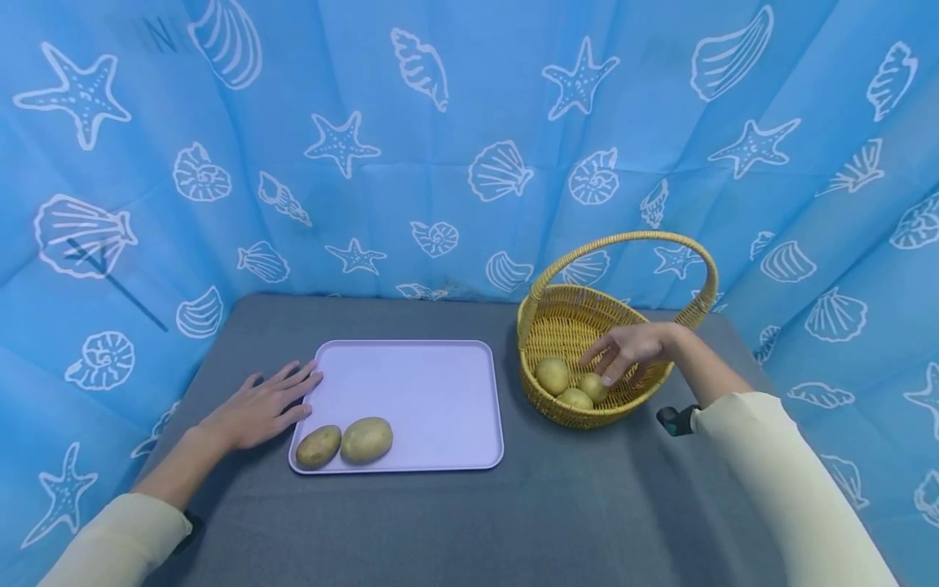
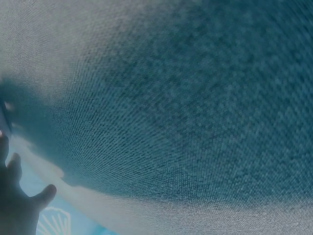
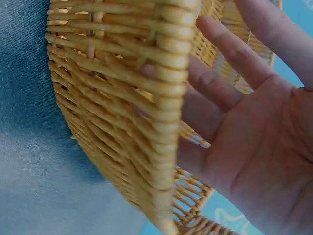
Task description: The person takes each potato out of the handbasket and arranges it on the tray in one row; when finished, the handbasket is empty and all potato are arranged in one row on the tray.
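Resting my left grip [image 1: 260,410] at left edge of tray [image 1: 440,399], fingers spread, holding nothing. Two potatoes [image 1: 367,440] in tray's near-left corner. Basket [image 1: 568,322] near far-right corner of desk [image 1: 455,530], three potatoes [image 1: 553,375] inside. Right grip [image 1: 632,346], nearer those, loose inside basket, nothing grasped; closest potato [image 1: 591,389] lies left and nearward, just under fingertips, touch unclear.

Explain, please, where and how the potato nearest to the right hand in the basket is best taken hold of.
Probably best: grip the potato across its rounded sides, coming from above and its right. Its top is exposed inside the open basket, close to the right hand, while the other two potatoes crowd its left, leaving less finger room there.
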`<state>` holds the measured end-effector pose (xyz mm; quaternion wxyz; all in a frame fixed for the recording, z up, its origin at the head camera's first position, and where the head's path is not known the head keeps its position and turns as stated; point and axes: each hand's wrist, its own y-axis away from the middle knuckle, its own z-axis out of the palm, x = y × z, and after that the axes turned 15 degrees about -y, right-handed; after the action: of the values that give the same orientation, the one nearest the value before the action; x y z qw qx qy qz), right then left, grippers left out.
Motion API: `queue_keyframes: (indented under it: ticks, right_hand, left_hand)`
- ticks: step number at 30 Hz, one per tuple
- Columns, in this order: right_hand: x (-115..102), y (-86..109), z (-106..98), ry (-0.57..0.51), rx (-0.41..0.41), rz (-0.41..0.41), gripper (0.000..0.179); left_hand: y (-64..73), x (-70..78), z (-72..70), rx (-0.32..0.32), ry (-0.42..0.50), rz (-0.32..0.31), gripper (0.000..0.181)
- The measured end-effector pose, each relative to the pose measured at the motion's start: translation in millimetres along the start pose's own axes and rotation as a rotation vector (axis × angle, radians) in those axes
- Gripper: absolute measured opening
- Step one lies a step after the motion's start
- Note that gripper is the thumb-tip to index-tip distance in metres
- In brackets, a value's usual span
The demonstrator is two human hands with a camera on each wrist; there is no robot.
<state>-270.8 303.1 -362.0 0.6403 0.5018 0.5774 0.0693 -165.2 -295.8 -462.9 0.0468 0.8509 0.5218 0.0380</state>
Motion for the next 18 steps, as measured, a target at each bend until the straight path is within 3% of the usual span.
queue_keyframes:
  ticks: [5,12,18]
  right_hand:
    - [6.0,-7.2,-4.7,-0.128,0.001,0.065,0.061]
    - [1.0,-11.0,0.4,-0.109,0.017,0.099,0.052]
    - [-1.8,-11.6,4.4,-0.076,0.015,0.072,0.051]
  left_hand:
    - [1.0,2.0,-1.3,0.008,0.002,0.003,0.063]
    - [0.7,2.4,-1.5,0.008,0.004,0.0,0.062]
    - [0.2,0.7,1.1,0.024,0.009,0.003,0.062]
